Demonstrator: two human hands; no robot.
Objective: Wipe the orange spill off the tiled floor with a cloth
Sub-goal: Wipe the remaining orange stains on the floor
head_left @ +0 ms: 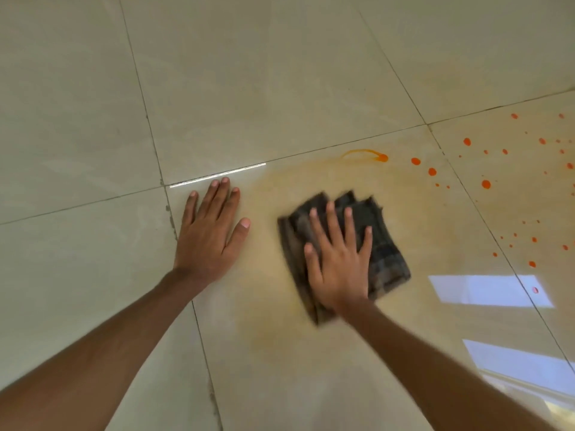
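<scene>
A dark folded cloth lies flat on the cream tiled floor, blurred at its edges. My right hand presses down on it with fingers spread. My left hand rests flat on the bare tile to the left of the cloth, fingers apart, holding nothing. A pale orange smear surrounds the cloth. An orange ring-shaped streak lies just beyond it. Several bright orange drops are scattered over the tiles to the right.
Dark grout lines cross the floor. Bright window reflections shine on the tiles at the right, with a second patch of window reflection lower down. Nothing else stands on the floor in view.
</scene>
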